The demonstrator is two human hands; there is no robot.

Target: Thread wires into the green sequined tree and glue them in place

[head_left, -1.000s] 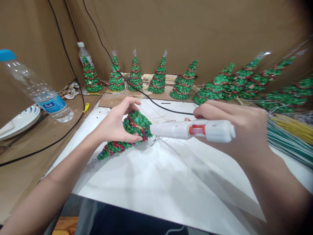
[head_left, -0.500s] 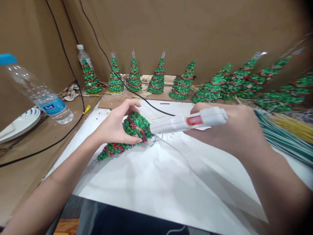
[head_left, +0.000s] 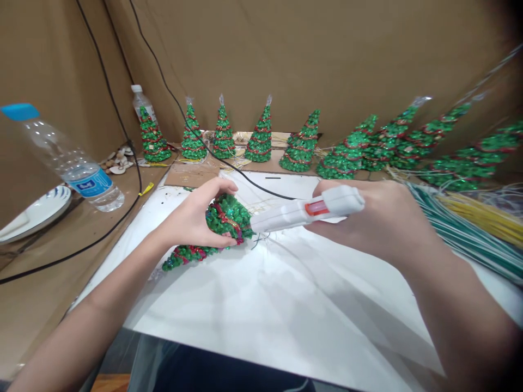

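Head: left fingers (head_left: pixel 212 190) clasp glittery cone tree (head_left: pixel 224 216); right fingers (head_left: pixel 329 227) grip white glue gun (head_left: pixel 286 216).

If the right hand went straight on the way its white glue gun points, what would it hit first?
The right hand aims its glue gun leftward at the base of the small green tree gripped by the left hand. The tree comes first; the tip looks almost touching it.
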